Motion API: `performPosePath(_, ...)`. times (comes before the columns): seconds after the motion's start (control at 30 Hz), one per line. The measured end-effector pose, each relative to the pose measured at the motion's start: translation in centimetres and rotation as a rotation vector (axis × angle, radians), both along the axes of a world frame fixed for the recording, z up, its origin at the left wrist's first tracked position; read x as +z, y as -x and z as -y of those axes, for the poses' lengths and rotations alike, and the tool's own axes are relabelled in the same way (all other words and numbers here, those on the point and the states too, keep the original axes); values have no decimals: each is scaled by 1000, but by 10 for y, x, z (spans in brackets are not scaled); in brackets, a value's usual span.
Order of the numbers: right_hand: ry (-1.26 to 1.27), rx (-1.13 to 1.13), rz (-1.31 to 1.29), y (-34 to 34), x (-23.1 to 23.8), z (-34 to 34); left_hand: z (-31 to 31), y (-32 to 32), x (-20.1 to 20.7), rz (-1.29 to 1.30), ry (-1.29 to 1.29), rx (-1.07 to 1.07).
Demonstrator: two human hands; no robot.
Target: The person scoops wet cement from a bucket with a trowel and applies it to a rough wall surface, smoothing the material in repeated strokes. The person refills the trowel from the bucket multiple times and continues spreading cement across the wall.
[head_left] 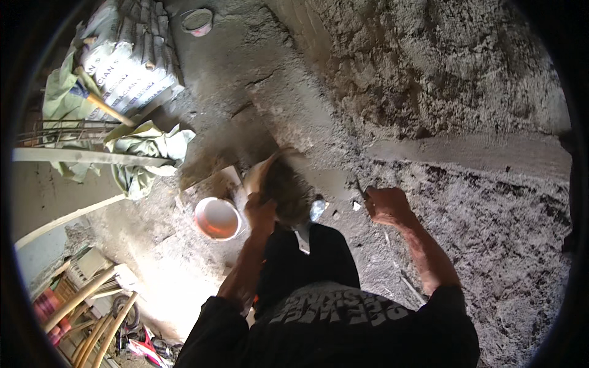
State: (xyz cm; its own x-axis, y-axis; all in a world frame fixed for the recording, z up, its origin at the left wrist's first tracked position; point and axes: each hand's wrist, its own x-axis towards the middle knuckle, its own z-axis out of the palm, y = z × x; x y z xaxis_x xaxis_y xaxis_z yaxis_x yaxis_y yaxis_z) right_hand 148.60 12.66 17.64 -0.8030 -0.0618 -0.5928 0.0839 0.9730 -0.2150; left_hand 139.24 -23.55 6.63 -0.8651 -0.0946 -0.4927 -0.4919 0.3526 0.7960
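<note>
My left hand (261, 211) is closed on the near-left rim of a bucket (288, 187), which is smeared by motion. The bucket is tilted, and its dark inside shows. What lies inside it cannot be made out. To the right, my right hand (386, 205) is closed round the handle of a trowel (331, 181), whose grey blade points left toward the bucket and blends with the floor. A white bucket (201, 214) with cloudy liquid stands on the ground just left of my left hand.
A rough wall (454, 67) with a wooden plank (478, 153) along it runs on the right. Stacked bags (126, 58), a green sheet (144, 147) and a small bucket (197, 22) lie at the far left. Wooden poles (80, 299) lean at the near left.
</note>
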Motion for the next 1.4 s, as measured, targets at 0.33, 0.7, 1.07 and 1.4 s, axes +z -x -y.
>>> performPosePath(0.33,179,75,34,-18,-24,58,-61,-9,114,-135,-8,-242)
performPosePath(0.7,152,79,-105,-9,-19,84,-48,0,69,159,-612,74)
performPosePath(1.07,533,-294,45,26,49,92,7,22,49,200,-623,179)
performPosePath(1.4,353,-754,-274,16,133,-78,77,42,34,40,-420,317)
